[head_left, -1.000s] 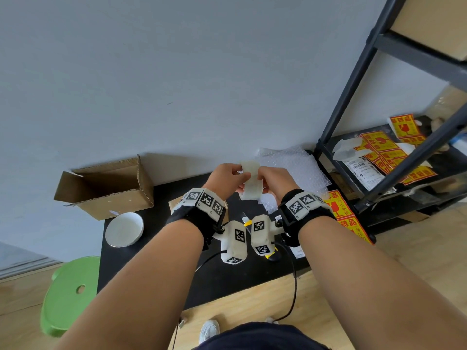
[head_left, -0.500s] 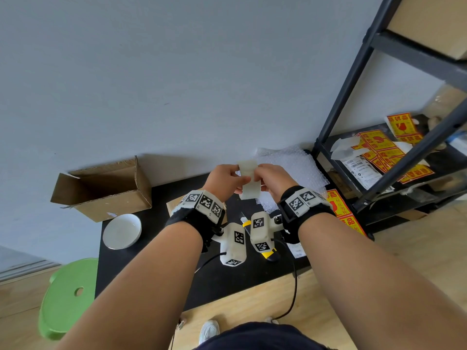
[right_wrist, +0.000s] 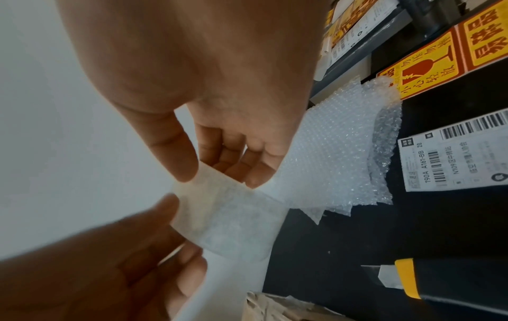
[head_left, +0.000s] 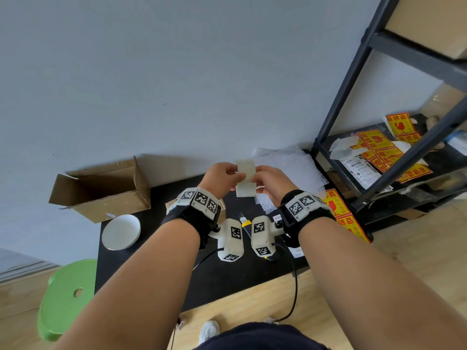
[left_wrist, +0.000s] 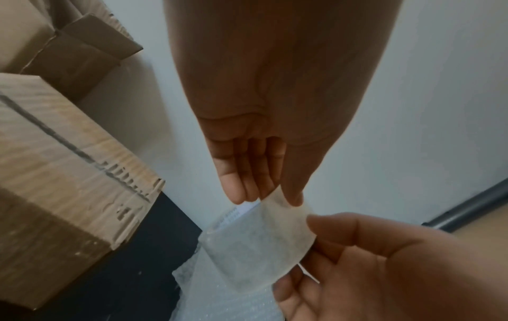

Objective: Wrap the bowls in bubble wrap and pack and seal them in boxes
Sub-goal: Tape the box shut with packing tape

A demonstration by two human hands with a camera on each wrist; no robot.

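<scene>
Translucent tape strip (head_left: 245, 181) hangs pinched between left hand (head_left: 222, 178) and right hand (head_left: 271, 182).

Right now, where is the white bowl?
In the head view the white bowl sits on the black table at its left edge, just in front of the open cardboard box and behind the green stool.

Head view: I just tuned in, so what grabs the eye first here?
Both hands, left hand and right hand, pinch a translucent strip in mid-air above the black table. Bubble wrap lies behind them by the shelf, with yellow fragile stickers to its right. To the left sit an open cardboard box and a white bowl.
</scene>
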